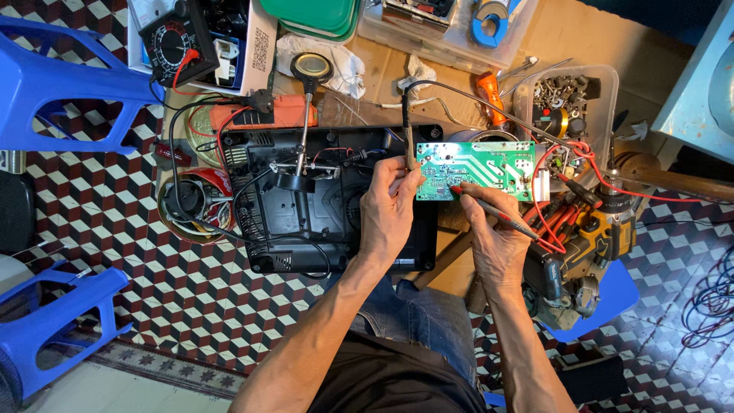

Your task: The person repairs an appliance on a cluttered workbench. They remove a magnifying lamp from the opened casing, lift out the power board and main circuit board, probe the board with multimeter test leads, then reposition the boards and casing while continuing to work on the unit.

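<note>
I read: left hand (388, 205) pinches black probe (408, 145) onto green circuit board (475, 170) | right hand (495, 243) grips red probe (489, 205), tip on board's lower edge | board over opened black casing (321, 199) | probing underway, meter (177, 37) unreadable, casing unassembled.

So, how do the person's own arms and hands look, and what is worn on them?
Both arms are bare along the whole visible length: no sleeves, gloves, watch or rings can be seen. The left hand and the right hand are uncovered too. The forearms are lean, with veins showing.
</note>
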### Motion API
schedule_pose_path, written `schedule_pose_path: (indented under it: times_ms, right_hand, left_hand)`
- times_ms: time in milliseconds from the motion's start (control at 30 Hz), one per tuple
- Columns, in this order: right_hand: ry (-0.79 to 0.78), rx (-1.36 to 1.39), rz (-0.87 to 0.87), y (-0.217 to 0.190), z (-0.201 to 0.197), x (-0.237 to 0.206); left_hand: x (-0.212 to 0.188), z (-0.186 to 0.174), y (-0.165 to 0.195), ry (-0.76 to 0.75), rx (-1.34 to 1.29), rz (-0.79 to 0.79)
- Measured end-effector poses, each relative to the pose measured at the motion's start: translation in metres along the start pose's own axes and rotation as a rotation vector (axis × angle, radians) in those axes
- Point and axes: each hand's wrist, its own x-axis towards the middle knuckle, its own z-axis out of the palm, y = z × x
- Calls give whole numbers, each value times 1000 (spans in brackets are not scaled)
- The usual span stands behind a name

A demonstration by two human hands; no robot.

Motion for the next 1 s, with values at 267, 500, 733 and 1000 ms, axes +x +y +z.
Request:
schedule_pose_path:
  times_ms: [267,500,733,1000]
  right_hand:
    - [9,-5,38,-3,0,0]
    - [3,6,34,-4,2,0]
    - [-9,41,50,-5,2,1]
    - [-3,6,39,-5,2,0]
  left_hand:
    - [0,0,0,18,43,4]
    - [0,-2,-3,34,60,-19]
    - [1,-2,-4,30,88,-4]
    - [2,-3,-3,41,88,-5]
